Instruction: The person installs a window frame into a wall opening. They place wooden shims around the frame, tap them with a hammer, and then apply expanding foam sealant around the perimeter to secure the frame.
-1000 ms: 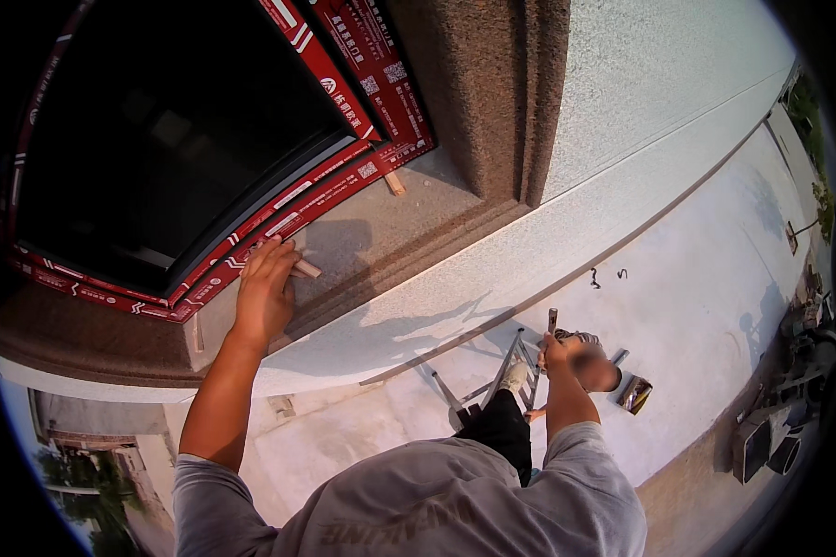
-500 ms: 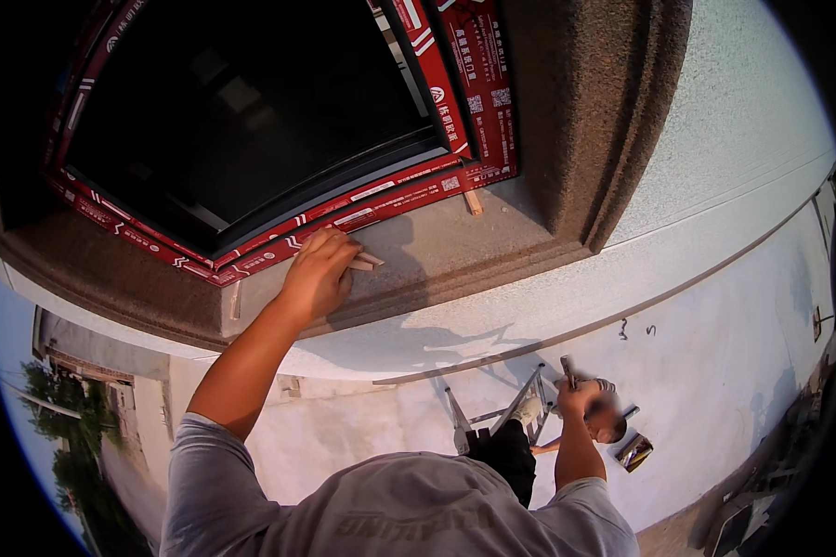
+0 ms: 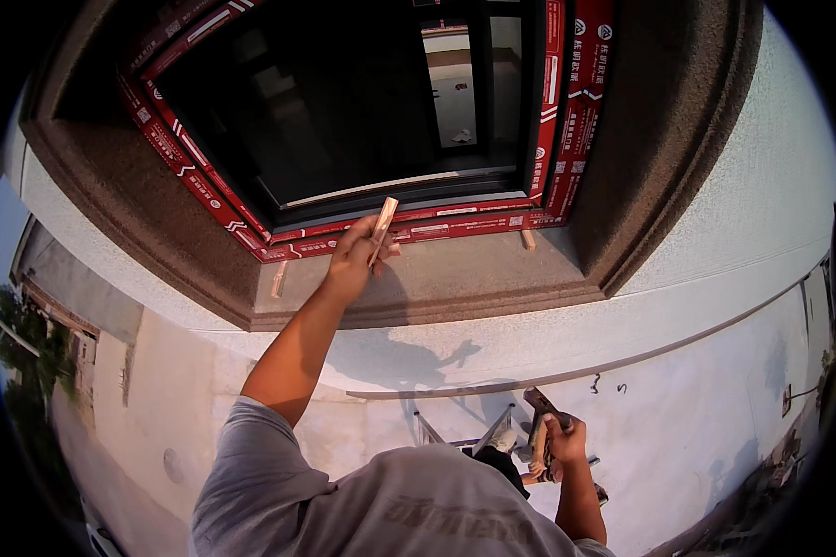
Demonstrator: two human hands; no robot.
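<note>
My left hand is raised over the sill, its fingers closed around a small wooden wedge that points up toward the window. A second bit of wood shows beside the fingertips; whether I hold it too is unclear. Behind the hand runs the lower rail of a window frame wrapped in red printed film. Small wood pieces stick out under this rail near both corners, one at the left and one at the right. Low at the right, my right hand grips a dark hammer, its handle partly hidden.
A grey sill and brown textured surround border the window. White wall lies outside them. Below stands a metal ladder, partly hidden by my body. Another person, mostly hidden, is beneath my right hand, above pale ground.
My left hand has lifted from the sill, bringing the wooden wedge up and clear. My right hand now holds the hammer in fuller view. The whole view has shifted and turned.
</note>
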